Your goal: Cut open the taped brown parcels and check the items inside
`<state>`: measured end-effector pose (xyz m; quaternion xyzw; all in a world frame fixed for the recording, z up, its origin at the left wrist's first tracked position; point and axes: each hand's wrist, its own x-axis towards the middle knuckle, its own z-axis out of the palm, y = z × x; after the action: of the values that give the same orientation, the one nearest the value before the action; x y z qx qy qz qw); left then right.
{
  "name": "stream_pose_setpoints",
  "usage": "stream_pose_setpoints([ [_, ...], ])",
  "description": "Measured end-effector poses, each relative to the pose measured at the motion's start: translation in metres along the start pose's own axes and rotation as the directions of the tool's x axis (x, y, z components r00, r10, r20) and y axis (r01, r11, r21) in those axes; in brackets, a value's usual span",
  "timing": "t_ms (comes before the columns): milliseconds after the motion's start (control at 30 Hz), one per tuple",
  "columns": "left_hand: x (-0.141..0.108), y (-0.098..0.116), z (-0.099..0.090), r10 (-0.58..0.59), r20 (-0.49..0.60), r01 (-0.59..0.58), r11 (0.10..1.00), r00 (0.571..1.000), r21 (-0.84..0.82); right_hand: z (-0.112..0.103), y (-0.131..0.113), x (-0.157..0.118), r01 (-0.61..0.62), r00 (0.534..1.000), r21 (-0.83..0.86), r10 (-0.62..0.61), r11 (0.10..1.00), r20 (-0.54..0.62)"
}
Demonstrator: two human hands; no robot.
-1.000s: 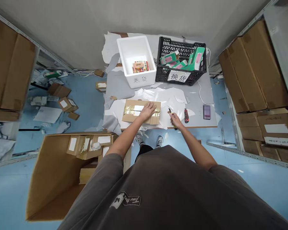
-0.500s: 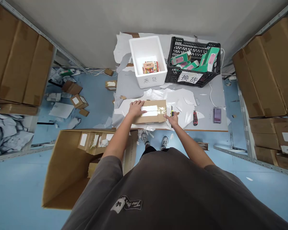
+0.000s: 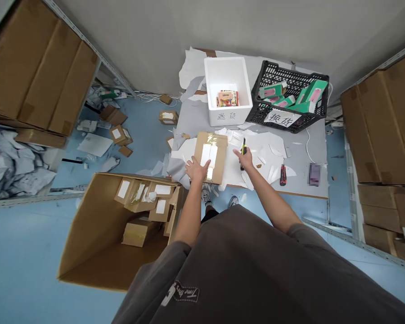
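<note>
A taped cardboard box [image 3: 218, 157] with white labels lies on the table, its long side pointing away from me. My left hand [image 3: 197, 171] rests on its near left part, fingers spread and thumb across the label. To the right of the box, my right hand [image 3: 245, 160] is closed around a black and yellow utility knife [image 3: 244, 147], held apart from the box. The knife's front end points away from me. A red and black tool [image 3: 283, 174], perhaps another cutter, lies farther right on the table.
Behind the box stand a white foam bin [image 3: 227, 118] with small packets and a black crate [image 3: 259, 114] with green boxes. Paper scraps [image 3: 272, 139] litter the table [image 3: 300, 148]. A large open carton [image 3: 87, 243] holding smaller boxes is at my left. Shelves with cartons [image 3: 381, 130] flank both sides.
The box has turned from lying crosswise to pointing away from me. My left hand has shifted to its near left part. My right hand, still with the knife, has come away from its edge.
</note>
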<state>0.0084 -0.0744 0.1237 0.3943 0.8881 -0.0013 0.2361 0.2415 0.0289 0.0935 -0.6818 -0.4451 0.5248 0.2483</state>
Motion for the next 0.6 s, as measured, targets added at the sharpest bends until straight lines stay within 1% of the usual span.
stream_pose_setpoints([
  [33, 0.002, -0.004, -0.003, 0.0, 0.042, 0.001, 1.0, 0.999, -0.028, 0.005, 0.01, -0.017, -0.013, 1.0, 0.025, 0.013, 1.0, -0.017],
  [67, 0.004, -0.008, -0.006, 0.024, 0.075, -0.02, 0.999, 0.997, -0.05, 0.011, 0.02, -0.033, -0.026, 1.0, 0.038, 0.026, 0.999, -0.004],
  [133, 0.006, -0.022, -0.011, 0.137, 0.101, -0.13, 0.989, 0.985, -0.076, 0.026, 0.041, -0.059, -0.088, 0.995, 0.109, 0.083, 0.99, 0.048],
  [200, 0.005, -0.038, -0.013, 0.28, 0.126, -0.272, 0.959, 0.952, -0.081, 0.04, 0.058, -0.075, -0.099, 0.994, 0.158, 0.091, 0.982, 0.061],
  [233, 0.003, -0.045, -0.012, 0.33, 0.165, -0.32, 0.944, 0.929, -0.083, 0.045, 0.064, -0.078, -0.098, 0.994, 0.17, 0.09, 0.981, 0.055],
  [267, 0.0, -0.052, -0.009, 0.353, 0.215, -0.343, 0.936, 0.911, -0.087, 0.049, 0.068, -0.078, -0.09, 0.996, 0.173, 0.085, 0.981, 0.037],
  [300, -0.002, -0.057, -0.006, 0.352, 0.259, -0.34, 0.936, 0.899, -0.093, 0.052, 0.069, -0.074, -0.081, 0.997, 0.167, 0.08, 0.983, 0.014],
  [333, -0.005, -0.06, -0.001, 0.336, 0.283, -0.321, 0.942, 0.898, -0.1, 0.055, 0.068, -0.068, -0.07, 0.997, 0.151, 0.072, 0.986, -0.013],
  [367, -0.008, -0.06, 0.004, 0.312, 0.278, -0.292, 0.95, 0.909, -0.111, 0.056, 0.065, -0.06, -0.054, 0.997, 0.124, 0.059, 0.991, -0.04],
  [400, -0.009, -0.058, 0.01, 0.28, 0.249, -0.256, 0.959, 0.927, -0.126, 0.057, 0.059, -0.05, -0.034, 0.997, 0.086, 0.04, 0.996, -0.065],
  [467, -0.011, -0.046, 0.022, 0.204, 0.152, -0.176, 0.968, 0.967, -0.176, 0.058, 0.042, -0.024, 0.009, 0.995, -0.031, -0.012, 0.999, -0.097],
  [533, -0.01, -0.03, 0.031, 0.135, 0.085, -0.113, 0.967, 0.987, -0.228, 0.054, 0.021, 0.004, 0.026, 0.992, -0.197, -0.049, 0.98, -0.113],
  [600, -0.007, -0.014, 0.034, 0.126, 0.098, -0.101, 0.968, 0.987, -0.229, 0.045, 0.0, 0.03, 0.047, 0.99, -0.242, -0.077, 0.969, -0.117],
])
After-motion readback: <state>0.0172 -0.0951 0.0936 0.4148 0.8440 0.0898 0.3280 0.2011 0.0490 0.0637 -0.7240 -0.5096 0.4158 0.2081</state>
